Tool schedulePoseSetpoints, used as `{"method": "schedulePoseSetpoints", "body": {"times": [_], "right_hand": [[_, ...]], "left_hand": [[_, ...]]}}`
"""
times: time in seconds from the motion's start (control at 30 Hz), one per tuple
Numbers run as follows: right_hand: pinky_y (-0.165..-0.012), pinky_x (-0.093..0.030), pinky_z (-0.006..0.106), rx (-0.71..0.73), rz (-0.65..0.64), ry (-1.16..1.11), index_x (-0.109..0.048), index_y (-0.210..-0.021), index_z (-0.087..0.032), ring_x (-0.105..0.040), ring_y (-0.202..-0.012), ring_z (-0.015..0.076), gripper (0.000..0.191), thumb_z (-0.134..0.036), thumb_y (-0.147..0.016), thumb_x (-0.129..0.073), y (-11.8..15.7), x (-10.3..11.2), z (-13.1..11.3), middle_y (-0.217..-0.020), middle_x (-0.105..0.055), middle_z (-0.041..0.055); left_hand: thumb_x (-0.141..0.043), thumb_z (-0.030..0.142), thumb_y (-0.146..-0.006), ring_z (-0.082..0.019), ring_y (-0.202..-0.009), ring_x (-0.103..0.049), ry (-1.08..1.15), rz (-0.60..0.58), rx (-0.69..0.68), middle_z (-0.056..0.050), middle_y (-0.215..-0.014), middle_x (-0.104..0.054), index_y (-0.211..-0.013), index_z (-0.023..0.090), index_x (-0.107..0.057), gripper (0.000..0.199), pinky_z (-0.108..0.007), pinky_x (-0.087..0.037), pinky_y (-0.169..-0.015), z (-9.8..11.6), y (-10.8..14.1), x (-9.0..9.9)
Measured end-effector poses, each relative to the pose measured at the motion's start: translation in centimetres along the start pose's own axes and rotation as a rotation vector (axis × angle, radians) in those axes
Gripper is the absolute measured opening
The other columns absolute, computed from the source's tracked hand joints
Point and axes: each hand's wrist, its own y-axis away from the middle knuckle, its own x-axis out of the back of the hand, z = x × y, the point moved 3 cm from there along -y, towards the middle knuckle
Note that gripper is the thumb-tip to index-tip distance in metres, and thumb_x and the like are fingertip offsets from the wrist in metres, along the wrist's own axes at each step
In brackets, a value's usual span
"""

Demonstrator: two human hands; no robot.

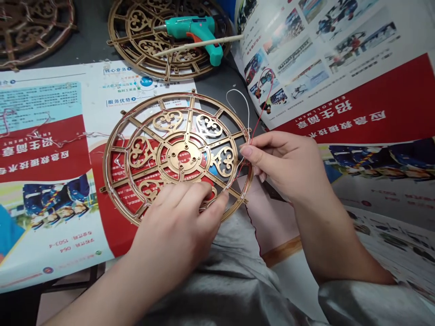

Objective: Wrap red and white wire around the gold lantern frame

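A round gold openwork wheel [181, 157] with spokes, scroll ornaments and a hub with small holes lies over printed sheets. Thin wires run along its rings. My left hand [183, 217] lies over its near side, fingers bent and gripping the frame; the fingertips are partly hidden. At the wheel's right edge, my right hand [282, 158] pinches thin wires between thumb and forefinger. A red wire [261, 113] loops up above that pinch, and a white wire [248, 106] curls beside it. More wire stretches from the fingers down toward my left thumb.
Behind the wheel, a teal hot glue gun [193, 28] and a thin wooden stick [197, 44] lie on a second openwork wheel [136, 50]. A third wheel [37, 36] is at top left. Printed sheets [41, 149] cover the table; another poster [346, 90] rises at right.
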Motion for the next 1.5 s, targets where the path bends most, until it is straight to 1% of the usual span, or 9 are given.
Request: {"method": "schedulePoseSetpoints", "body": {"times": [0.47, 0.67, 0.93, 1.03, 1.13, 1.2, 1.23, 1.3, 1.5], "right_hand": [[-0.044, -0.046, 0.022, 0.007, -0.011, 0.027, -0.08, -0.084, -0.021, -0.057, -0.049, 0.0093, 0.015, -0.035, -0.083, -0.087, 0.1, -0.1, -0.1, -0.065, -0.07, -0.001], [-0.049, -0.051, 0.022, 0.03, -0.018, 0.055, -0.078, -0.083, -0.019, -0.056, -0.048, 0.0081, 0.005, -0.019, -0.084, -0.084, 0.2, -0.2, -0.5, -0.062, -0.069, -0.0035], [-0.045, -0.046, 0.02, 0.051, 0.002, 0.083, -0.079, -0.085, -0.02, -0.055, -0.046, 0.0076, 0.003, -0.02, -0.086, -0.082, 0.2, -0.2, -0.3, -0.061, -0.067, -0.004], [-0.044, -0.045, 0.019, 0.055, 0.009, 0.1, -0.079, -0.085, -0.021, -0.055, -0.047, 0.0073, 0.004, -0.022, -0.087, -0.082, 0.3, -0.2, -0.3, -0.06, -0.066, -0.0041], [-0.043, -0.043, 0.019, 0.058, 0.015, 0.098, -0.079, -0.085, -0.02, -0.054, -0.046, 0.007, 0.004, -0.022, -0.086, -0.083, 0.4, -0.2, -0.3, -0.059, -0.065, -0.0047], [-0.042, -0.042, 0.019, 0.065, 0.02, 0.096, -0.079, -0.085, -0.02, -0.053, -0.045, 0.007, 0.004, -0.021, -0.085, -0.083, 0.4, -0.1, -0.1, -0.058, -0.064, -0.0046], [-0.041, -0.042, 0.02, 0.07, 0.022, 0.1, -0.079, -0.085, -0.02, -0.053, -0.044, 0.0071, 0.004, -0.021, -0.085, -0.083, 0.4, -0.1, 0.0, -0.058, -0.064, -0.0046], [-0.041, -0.041, 0.02, 0.081, 0.029, 0.114, -0.08, -0.086, -0.021, -0.053, -0.044, 0.0072, 0.005, -0.024, -0.086, -0.083, 0.4, 0.0, 0.2, -0.057, -0.064, -0.0045], [-0.044, -0.045, 0.016, 0.068, 0.025, 0.146, -0.08, -0.087, -0.022, -0.057, -0.048, 0.0065, 0.007, -0.028, -0.088, -0.084, 0.9, 0.2, 0.1, -0.06, -0.066, -0.0035]], "left_hand": [[-0.06, 0.023, -0.095, -0.033, -0.094, -0.062, -0.018, -0.023, -0.014, -0.014, -0.115, -0.069, -0.14, 0.023, -0.065, 0.045, -0.051, -0.051, -0.077, -0.2, 0.0, -0.6], [-0.066, 0.017, -0.091, -0.03, -0.085, -0.058, -0.089, 0.057, -0.021, -0.011, -0.105, -0.068, -0.129, 0.021, -0.067, 0.038, -0.045, -0.043, -0.072, 0.4, -0.3, -0.3], [-0.068, 0.025, -0.097, -0.029, -0.088, -0.056, -0.03, 0.168, 0.115, -0.011, -0.106, -0.07, -0.127, 0.021, -0.072, 0.03, -0.046, -0.036, -0.079, 2.0, 0.0, 0.1], [-0.067, 0.015, -0.097, -0.023, -0.088, -0.059, 0.279, 0.242, 0.019, -0.009, -0.103, -0.073, -0.118, 0.016, -0.073, 0.022, -0.042, -0.039, -0.081, 3.7, 1.9, -0.7], [-0.065, 0.034, -0.103, -0.015, -0.073, -0.059, 1.043, 0.138, 0.11, -0.004, -0.083, -0.069, -0.092, 0.021, -0.073, 0.018, -0.031, -0.044, -0.067, 5.8, 3.8, -3.3], [-0.072, 0.041, -0.099, -0.011, -0.071, -0.06, 1.615, -0.199, 0.347, -0.003, -0.082, -0.067, -0.097, 0.022, -0.073, 0.019, -0.024, -0.044, -0.063, 7.7, 4.1, -6.0], [-0.079, 0.047, -0.093, -0.01, -0.07, -0.06, 1.863, -0.27, 0.536, -0.002, -0.085, -0.066, -0.108, 0.023, -0.072, 0.029, -0.023, -0.044, -0.063, 8.4, 4.0, -7.1], [-0.085, 0.059, -0.082, -0.011, -0.069, -0.061, 2.235, -0.246, 0.791, -0.002, -0.091, -0.066, -0.123, 0.023, -0.066, 0.057, -0.024, -0.046, -0.065, 9.3, 3.0, -8.3], [-0.064, 0.065, -0.096, -0.014, -0.069, -0.062, 2.42, 0.014, 1.0, -0.006, -0.091, -0.068, -0.133, 0.015, -0.063, 0.062, -0.028, -0.048, -0.069, 8.9, -0.7, -8.5]]}}
